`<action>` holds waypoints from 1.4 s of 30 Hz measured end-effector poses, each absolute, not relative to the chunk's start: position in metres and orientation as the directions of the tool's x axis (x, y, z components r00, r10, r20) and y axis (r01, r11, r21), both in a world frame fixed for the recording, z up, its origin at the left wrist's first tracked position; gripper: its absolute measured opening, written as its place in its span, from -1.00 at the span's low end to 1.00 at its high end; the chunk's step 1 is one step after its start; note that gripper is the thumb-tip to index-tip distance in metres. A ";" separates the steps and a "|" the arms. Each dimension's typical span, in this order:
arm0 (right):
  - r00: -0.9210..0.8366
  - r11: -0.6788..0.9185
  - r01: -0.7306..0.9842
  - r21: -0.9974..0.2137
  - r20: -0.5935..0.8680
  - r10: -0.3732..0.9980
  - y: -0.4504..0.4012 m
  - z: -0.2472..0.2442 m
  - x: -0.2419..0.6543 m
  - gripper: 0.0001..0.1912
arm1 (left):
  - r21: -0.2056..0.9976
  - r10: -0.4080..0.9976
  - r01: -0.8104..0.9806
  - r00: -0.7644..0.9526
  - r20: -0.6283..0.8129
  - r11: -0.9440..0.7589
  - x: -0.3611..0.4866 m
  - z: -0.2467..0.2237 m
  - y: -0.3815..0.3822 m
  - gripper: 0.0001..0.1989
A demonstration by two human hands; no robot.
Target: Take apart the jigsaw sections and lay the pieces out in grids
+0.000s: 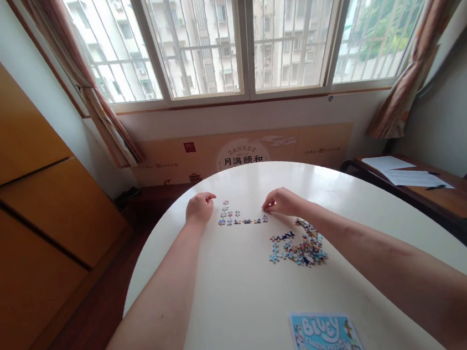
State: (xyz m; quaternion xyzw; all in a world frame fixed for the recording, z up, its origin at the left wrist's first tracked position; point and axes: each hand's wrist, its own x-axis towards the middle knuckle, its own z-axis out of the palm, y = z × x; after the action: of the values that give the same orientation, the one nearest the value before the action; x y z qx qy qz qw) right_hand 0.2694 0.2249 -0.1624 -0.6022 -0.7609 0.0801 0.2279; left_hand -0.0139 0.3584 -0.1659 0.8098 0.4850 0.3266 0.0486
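Observation:
On the white round table [228, 287], several puzzle pieces [247, 221] form a row, with a few more rising at its left end. My right hand [280, 200] pinches a small puzzle piece [263, 209] just above the row's right end. Left of the pieces rests my left hand [201, 207], its fingers curled; whether anything is between them is too small to tell. A pile of mixed loose pieces [306, 248] lies beside my right forearm.
A blue Bluey picture sheet [326, 339] lies at the table's near edge. To the right, a brown side table [461, 195] holds white papers [417, 177] and pens. Wooden cabinets [54, 216] stand at the left, and a barred window is ahead.

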 end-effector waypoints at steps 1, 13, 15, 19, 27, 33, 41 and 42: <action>-0.175 0.268 0.873 -0.408 0.253 0.952 0.225 -0.163 0.270 -0.85 | 0.395 0.817 0.754 0.316 0.482 -0.525 -0.014 -0.166 0.358 -0.68; -0.187 0.300 0.862 -0.410 0.293 0.938 0.222 -0.163 0.270 -0.83 | 0.380 0.818 0.763 0.323 0.475 -0.522 -0.013 -0.167 0.360 -0.69; -0.188 0.300 0.864 -0.404 0.294 0.937 0.221 -0.163 0.269 -0.84 | 0.378 0.818 0.764 0.325 0.474 -0.522 -0.013 -0.168 0.360 -0.68; -0.181 0.294 0.869 -0.397 0.299 0.937 0.220 -0.162 0.266 -0.84 | 0.377 0.817 0.763 0.327 0.475 -0.525 -0.013 -0.167 0.359 -0.69; 0.059 0.180 0.870 -0.458 0.460 0.886 0.196 -0.130 0.299 -0.78 | 0.372 0.796 0.756 0.312 0.519 -0.538 -0.014 -0.161 0.356 -0.68; 0.220 -0.091 0.878 -0.469 0.227 0.949 0.134 -0.136 0.344 -0.74 | 0.358 0.777 0.757 0.299 0.555 -0.547 -0.013 -0.159 0.357 -0.67; 0.312 -0.220 0.874 -0.433 0.154 0.938 0.082 -0.167 0.364 -0.66 | 0.339 0.758 0.761 0.291 0.584 -0.553 -0.013 -0.157 0.355 -0.65; 0.301 -0.208 0.881 -0.424 0.166 0.939 0.080 -0.168 0.366 -0.68 | 0.337 0.757 0.761 0.291 0.585 -0.554 -0.013 -0.157 0.355 -0.65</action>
State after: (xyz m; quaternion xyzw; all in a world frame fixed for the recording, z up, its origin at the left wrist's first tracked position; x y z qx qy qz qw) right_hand 0.3656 0.0798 -0.1683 -0.7744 -0.5877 0.0639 0.2254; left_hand -0.0130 0.3551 -0.1575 0.8035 0.4724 0.3623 -0.0031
